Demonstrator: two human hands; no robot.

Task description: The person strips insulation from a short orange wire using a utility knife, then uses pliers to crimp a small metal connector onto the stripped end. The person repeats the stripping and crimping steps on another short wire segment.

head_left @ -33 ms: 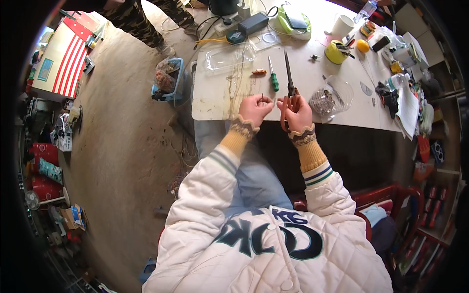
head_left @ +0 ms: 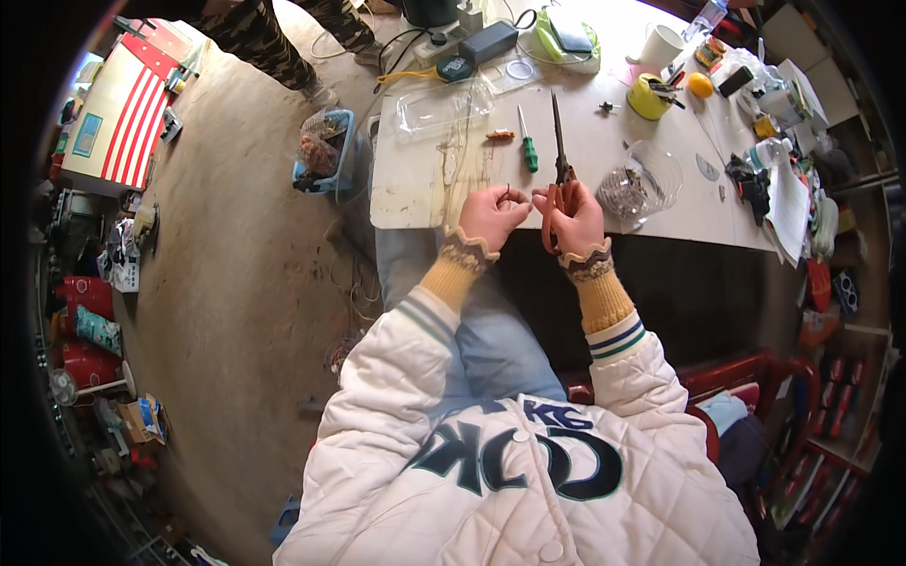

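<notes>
1. At the table's [head_left: 406, 203] near edge, the left hand [head_left: 495, 213] has its fingertips pinched; any grip is too small to tell.
2. Just right of it, the right hand [head_left: 576, 217] holds the scissors [head_left: 558, 137], blades pointing away.
3. Beside that hand stands a clear tub [head_left: 653, 184].
4. Beyond the hands' gap lies a screwdriver [head_left: 530, 155].

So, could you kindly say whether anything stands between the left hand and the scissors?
Fingertips of the right hand sit between the left hand and the scissors' handles; beyond, the green-handled screwdriver lies left of the blades.
</notes>
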